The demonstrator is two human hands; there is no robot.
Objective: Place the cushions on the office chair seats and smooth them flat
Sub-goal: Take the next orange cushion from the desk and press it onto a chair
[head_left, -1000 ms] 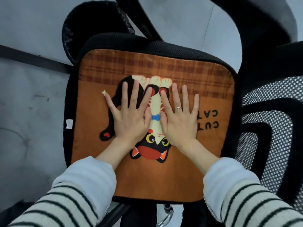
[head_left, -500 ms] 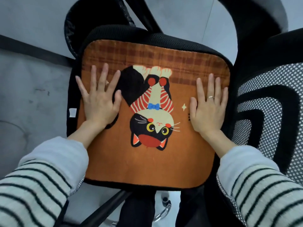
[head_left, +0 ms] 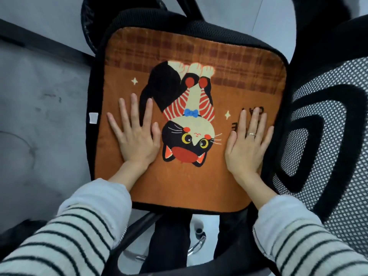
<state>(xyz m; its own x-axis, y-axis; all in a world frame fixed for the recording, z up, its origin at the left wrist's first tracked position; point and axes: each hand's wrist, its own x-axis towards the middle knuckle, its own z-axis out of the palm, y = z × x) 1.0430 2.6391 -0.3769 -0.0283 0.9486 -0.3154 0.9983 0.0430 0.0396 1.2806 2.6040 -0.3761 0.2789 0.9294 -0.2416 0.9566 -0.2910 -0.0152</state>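
Pressing flat in the head view, the left hand (head_left: 137, 142) and right hand (head_left: 248, 145) lie with fingers straight and spread, grip wide, holding nothing, either side of the cat print on the orange cushion (head_left: 191, 188), which covers the office chair seat (head_left: 151, 16) at frame centre.

An orange cat-print cushion (head_left: 179, 186) lies flat on the black mesh seat of an office chair (head_left: 199, 26), its plaid band along the far edge and the cat upside down to the camera. The left hand (head_left: 137, 140) presses palm down with fingers spread just left of the cat's head. The right hand (head_left: 247, 144), wearing a ring (head_left: 252, 134), presses flat near the cushion's right edge, partly covering black lettering. Both striped sleeves (head_left: 83, 236) reach in from below. A second mesh chair (head_left: 328, 136) stands just beside on the right, above the grey floor (head_left: 39, 116).
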